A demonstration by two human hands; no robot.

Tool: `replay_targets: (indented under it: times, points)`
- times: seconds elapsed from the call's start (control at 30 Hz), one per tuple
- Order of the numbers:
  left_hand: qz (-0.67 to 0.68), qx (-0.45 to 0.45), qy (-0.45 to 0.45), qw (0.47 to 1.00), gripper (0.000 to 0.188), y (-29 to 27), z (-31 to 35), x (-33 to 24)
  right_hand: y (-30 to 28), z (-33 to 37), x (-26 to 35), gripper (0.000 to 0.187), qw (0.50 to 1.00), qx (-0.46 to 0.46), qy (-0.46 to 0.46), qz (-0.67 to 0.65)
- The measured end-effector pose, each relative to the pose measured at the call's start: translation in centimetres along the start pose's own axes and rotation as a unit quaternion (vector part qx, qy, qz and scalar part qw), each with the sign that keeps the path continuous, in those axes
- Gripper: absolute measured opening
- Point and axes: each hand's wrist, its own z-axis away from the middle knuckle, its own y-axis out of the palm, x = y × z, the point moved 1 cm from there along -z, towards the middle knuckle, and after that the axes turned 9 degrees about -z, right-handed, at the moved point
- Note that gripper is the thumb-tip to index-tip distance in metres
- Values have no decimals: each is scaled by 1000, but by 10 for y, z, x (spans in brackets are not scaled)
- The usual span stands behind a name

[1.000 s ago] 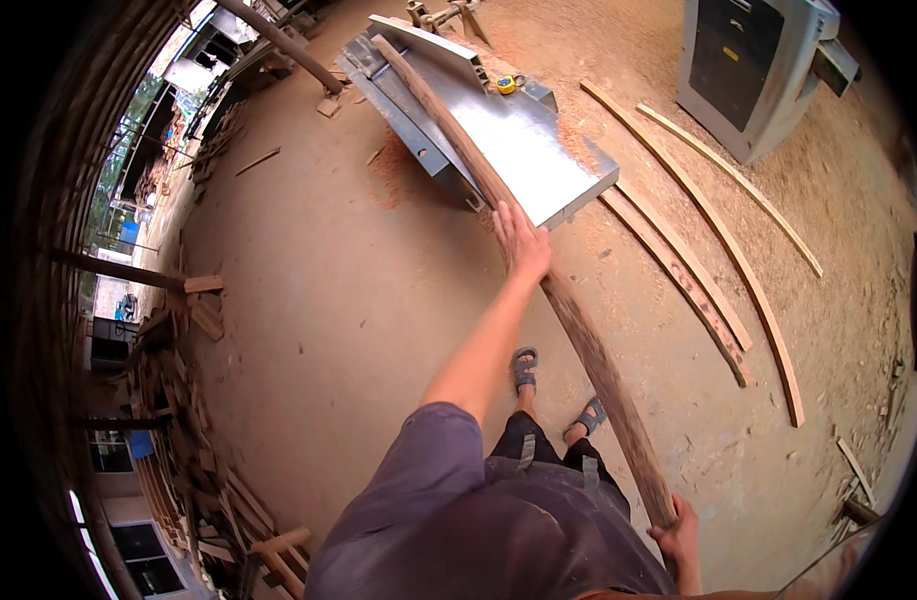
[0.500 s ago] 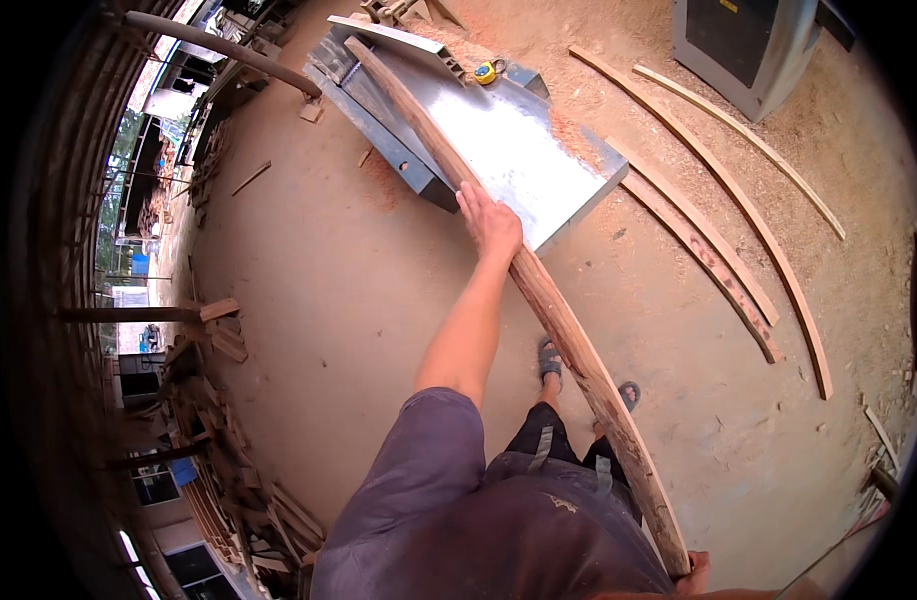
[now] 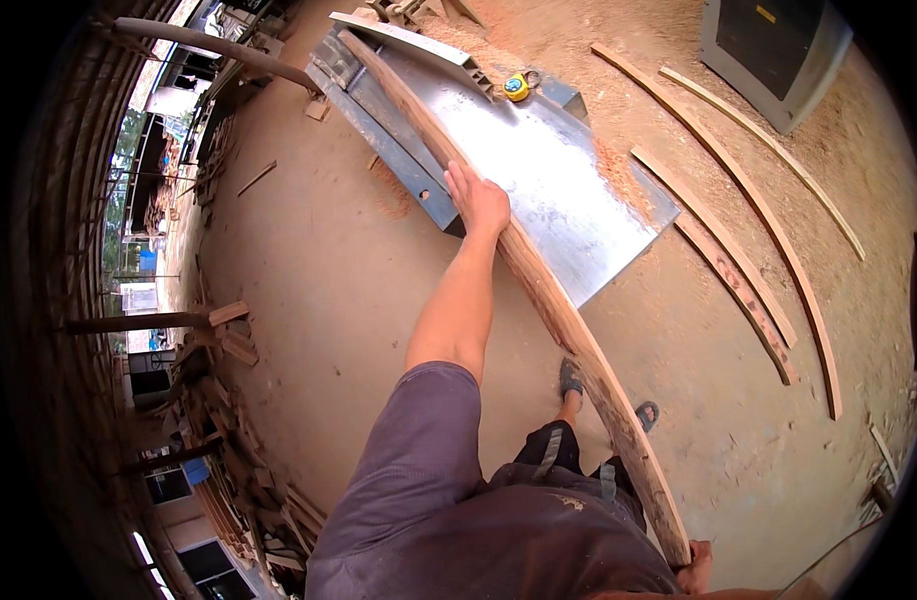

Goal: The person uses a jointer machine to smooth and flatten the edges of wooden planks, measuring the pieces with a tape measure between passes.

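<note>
A long wooden plank (image 3: 551, 290), rough and bark-brown along one side, slants from beside my body onto a metal saw table (image 3: 579, 245). My left hand (image 3: 482, 205) lies over it near the table's near edge, fingers stretched out toward the left side. At the lower right, my right hand (image 3: 696, 568) grips the plank's near end; part of that hand is hidden. The far end of the plank lies alongside a raised metal fence (image 3: 419, 48). A yellow tape measure (image 3: 519, 87) sits on the table beside the fence.
Several narrow wood strips (image 3: 739, 170) lie on the ground right of the table, among sawdust. A grey box-shaped machine (image 3: 774, 60) stands at the far right. Timber offcuts (image 3: 244, 440) are piled along the left, near a post (image 3: 139, 322). My sandalled feet (image 3: 571, 377) are beneath the plank.
The view has shifted, so the table and strips appear lower and further right. My left hand and the plank have moved slightly forward; both hands stay on the plank.
</note>
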Motion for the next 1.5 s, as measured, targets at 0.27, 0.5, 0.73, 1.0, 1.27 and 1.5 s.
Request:
replay_targets:
  times: [0.27,0.5,0.73,1.0,1.27,1.5]
  points:
    - [-49,1,-16,999,63,1,-92,34,22,-58,135,52,991,28,95,-95]
    - [-31,3,-3,1000,63,-1,-155,51,64,-86,157,52,989,-2,95,-111]
    - [-9,3,2,1000,60,-5,-210,71,91,-115,217,58,984,18,92,-152]
    - [-40,-13,27,999,60,4,-284,96,129,-145,224,68,983,-11,143,-116]
    - [-26,-29,33,999,59,9,-352,120,141,-192,353,72,986,32,157,-36]
    - [-16,-27,23,999,58,11,-414,137,159,-219,400,68,984,85,155,10]
